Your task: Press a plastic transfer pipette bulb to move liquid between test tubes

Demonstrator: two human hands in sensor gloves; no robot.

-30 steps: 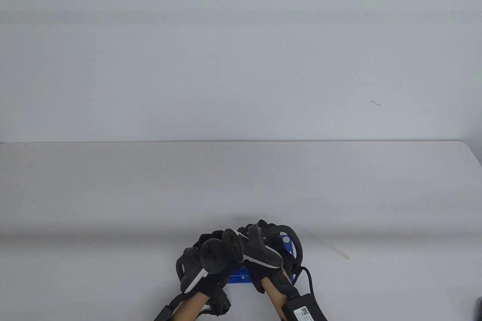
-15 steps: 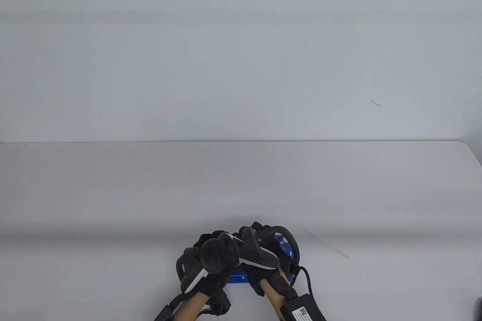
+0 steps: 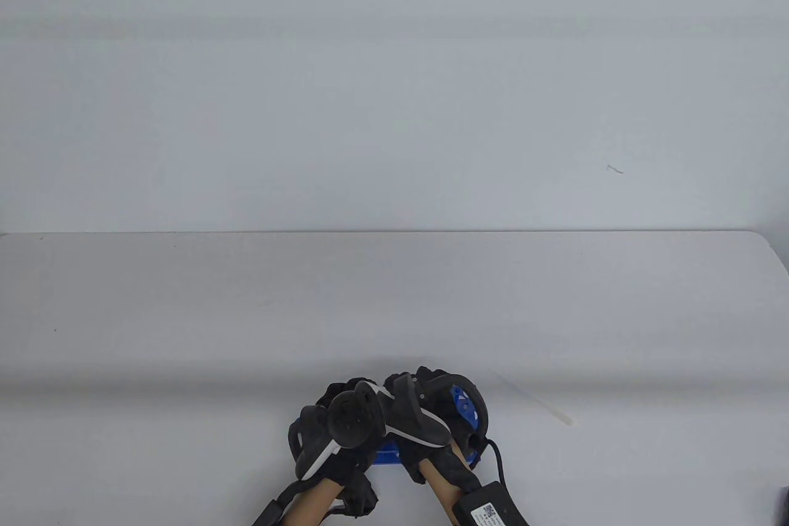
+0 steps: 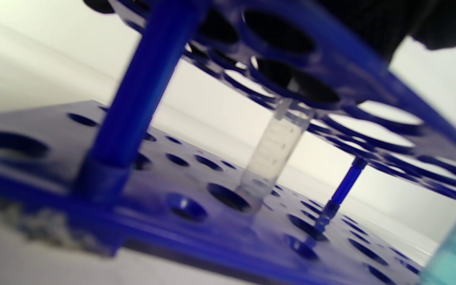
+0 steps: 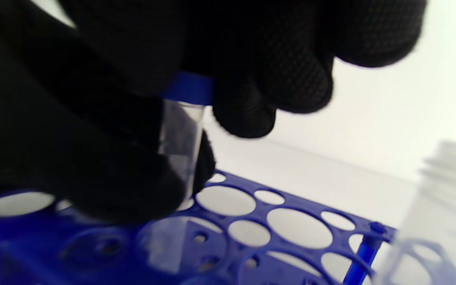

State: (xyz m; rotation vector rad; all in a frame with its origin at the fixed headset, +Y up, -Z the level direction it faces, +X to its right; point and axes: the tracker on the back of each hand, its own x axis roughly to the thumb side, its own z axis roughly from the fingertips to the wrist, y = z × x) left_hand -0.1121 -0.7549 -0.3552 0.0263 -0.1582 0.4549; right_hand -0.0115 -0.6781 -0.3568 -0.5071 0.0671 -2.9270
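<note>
A blue test tube rack [image 3: 389, 455] stands at the table's near edge, mostly hidden under both hands. My right hand [image 3: 431, 381] pinches the blue cap [image 5: 188, 89] of a clear tube [image 5: 181, 142] that stands in the rack [image 5: 291, 221]. My left hand [image 3: 346, 389] lies over the rack's left part; its glove [image 4: 370, 23] shows above the top plate, its grip hidden. A clear tube [image 4: 271, 154] stands in the rack [image 4: 145, 99]. A tube with teal liquid [image 4: 455, 249] is at the lower right. The clear pipette [image 3: 533, 401] lies on the table, right of the hands.
A second, blurred clear tube [image 5: 430, 221] stands close at the right of the right wrist view. The white table [image 3: 185, 316] stretches to a far edge against a pale wall. A cable and a labelled box [image 3: 487, 510] hang from my right forearm.
My right hand has turned and shifted slightly left over the rack. My left hand and the pipette have stayed in place.
</note>
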